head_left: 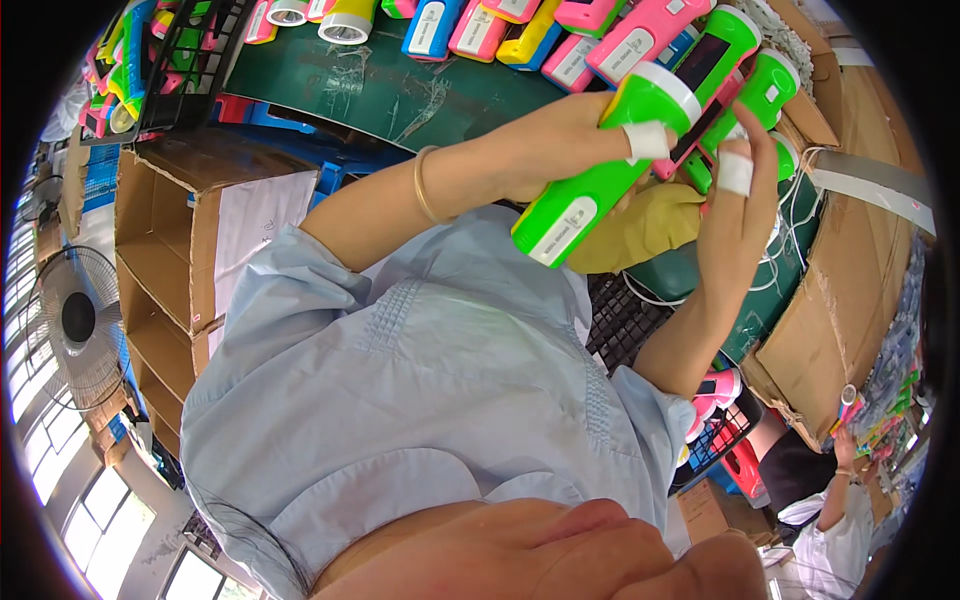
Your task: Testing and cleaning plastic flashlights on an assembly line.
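A bright green flashlight (590,195) with a white rim around its head slants across the front of my chest. My left hand (590,135) is closed around it near the head, and white tape wraps its thumb. Just right of it is my right hand (745,185), raised, with white tape around one finger. Its fingers bend together as in a pinch; whatever sits between them is too small to make out. Beyond those fingertips lie more green flashlights (765,90). A yellow cloth (640,232) shows below the held flashlight, partly hidden by it.
Several coloured flashlights (640,40) line the far side of the green table (375,85). A black crate (195,70) of flashlights stands far left, above cardboard boxes (155,215). White cords (790,225) and cardboard (840,270) are at right. Another person (830,530) works at lower right.
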Tool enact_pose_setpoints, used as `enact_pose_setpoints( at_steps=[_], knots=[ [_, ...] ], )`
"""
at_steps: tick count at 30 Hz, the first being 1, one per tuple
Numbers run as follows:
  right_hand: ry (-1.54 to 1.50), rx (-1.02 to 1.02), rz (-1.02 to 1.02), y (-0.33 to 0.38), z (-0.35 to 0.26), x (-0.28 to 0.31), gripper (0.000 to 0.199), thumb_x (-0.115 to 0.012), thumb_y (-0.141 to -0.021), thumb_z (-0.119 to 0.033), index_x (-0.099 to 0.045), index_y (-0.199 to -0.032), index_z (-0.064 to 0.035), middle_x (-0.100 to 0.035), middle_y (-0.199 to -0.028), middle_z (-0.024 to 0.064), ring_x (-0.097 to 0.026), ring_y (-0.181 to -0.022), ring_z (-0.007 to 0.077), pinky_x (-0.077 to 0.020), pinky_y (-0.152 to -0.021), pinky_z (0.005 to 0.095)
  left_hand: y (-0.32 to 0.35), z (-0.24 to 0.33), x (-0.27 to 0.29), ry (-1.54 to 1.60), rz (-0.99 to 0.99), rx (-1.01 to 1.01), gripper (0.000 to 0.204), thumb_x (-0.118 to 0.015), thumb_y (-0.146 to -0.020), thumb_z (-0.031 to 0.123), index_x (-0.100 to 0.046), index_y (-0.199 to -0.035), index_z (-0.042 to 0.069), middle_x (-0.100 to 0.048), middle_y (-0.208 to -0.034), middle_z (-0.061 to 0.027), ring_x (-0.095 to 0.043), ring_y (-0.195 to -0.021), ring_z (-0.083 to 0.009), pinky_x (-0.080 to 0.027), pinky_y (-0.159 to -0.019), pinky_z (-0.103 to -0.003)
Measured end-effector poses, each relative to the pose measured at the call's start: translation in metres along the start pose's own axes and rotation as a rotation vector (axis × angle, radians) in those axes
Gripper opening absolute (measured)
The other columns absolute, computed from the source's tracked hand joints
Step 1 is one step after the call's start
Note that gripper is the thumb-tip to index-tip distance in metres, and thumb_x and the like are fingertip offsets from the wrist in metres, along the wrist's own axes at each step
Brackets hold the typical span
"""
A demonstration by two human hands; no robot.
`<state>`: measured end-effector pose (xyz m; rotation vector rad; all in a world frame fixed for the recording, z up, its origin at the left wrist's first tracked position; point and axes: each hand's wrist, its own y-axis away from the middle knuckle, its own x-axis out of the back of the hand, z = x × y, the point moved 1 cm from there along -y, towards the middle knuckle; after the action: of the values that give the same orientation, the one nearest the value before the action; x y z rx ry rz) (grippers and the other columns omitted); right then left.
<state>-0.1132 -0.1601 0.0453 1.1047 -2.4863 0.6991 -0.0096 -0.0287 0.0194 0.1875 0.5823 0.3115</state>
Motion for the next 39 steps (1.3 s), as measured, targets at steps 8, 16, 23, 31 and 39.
enact_pose_setpoints(
  at_steps=[8, 16, 23, 31, 39],
  knots=[
    [-0.653, -0.408, -0.177, 0.047, 0.011, 0.006, 0.025, -0.054, -0.083, -0.002, -0.058, -0.106, 0.0069, -0.056, -0.076, 0.0039, -0.048, -0.061, 0.0063, -0.031, -0.05, 0.0153, -0.016, 0.011, 0.009, 0.071, 0.166, -0.15, 0.034, -0.052, -0.087, 0.035, -0.051, -0.097, 0.002, -0.056, -0.076, -0.0061, -0.056, -0.065, -0.0169, -0.046, -0.062, -0.029],
    [0.38, 0.557, -0.009, 0.029, -0.023, -0.015, 0.023, -0.06, -0.065, 0.007, -0.059, -0.086, 0.0008, -0.056, -0.074, 0.0098, -0.056, -0.066, 0.0238, -0.0437, -0.057, 0.0319, -0.023, 0.013, -0.001, -0.084, 0.185, -0.44, 0.031, -0.054, -0.084, 0.022, -0.051, -0.108, 0.002, -0.056, -0.089, -0.0067, -0.056, -0.079, -0.0143, -0.048, -0.067, -0.029],
    [-0.286, 0.21, -0.501, 0.022, -0.023, 0.003, 0.017, -0.062, -0.07, 0.001, -0.059, -0.087, 0.0011, -0.059, -0.073, 0.0088, -0.06, -0.069, 0.0212, -0.0464, -0.064, 0.0263, -0.011, 0.015, 0.009, 0.22, -0.064, -0.523, 0.035, -0.051, -0.09, 0.035, -0.045, -0.11, 0.006, -0.057, -0.085, -0.008, -0.057, -0.073, -0.0167, -0.048, -0.061, -0.027],
    [0.033, 0.956, -0.285, 0.063, -0.024, -0.026, 0.028, -0.064, -0.057, -0.008, -0.061, -0.084, -0.0024, -0.048, -0.077, 0.0043, -0.046, -0.064, 0.018, -0.0375, -0.052, 0.029, -0.02, 0.016, 0.015, 0.75, -0.159, -0.375, 0.049, -0.046, -0.088, 0.049, -0.048, -0.112, 0.006, -0.053, -0.088, -0.0033, -0.052, -0.076, -0.0158, -0.044, -0.068, -0.028],
    [0.215, 0.267, 0.229, 0.053, -0.033, -0.054, 0.05, -0.078, -0.063, -0.024, -0.052, -0.1, -0.0022, -0.048, -0.078, 0.009, -0.05, -0.062, 0.0261, -0.0434, -0.053, 0.0348, -0.03, 0.001, 0.008, 0.605, -0.338, -0.728, 0.071, -0.043, -0.079, 0.068, -0.045, -0.113, 0.005, -0.055, -0.087, -0.0078, -0.055, -0.079, -0.0234, -0.045, -0.077, -0.037]
  ],
)
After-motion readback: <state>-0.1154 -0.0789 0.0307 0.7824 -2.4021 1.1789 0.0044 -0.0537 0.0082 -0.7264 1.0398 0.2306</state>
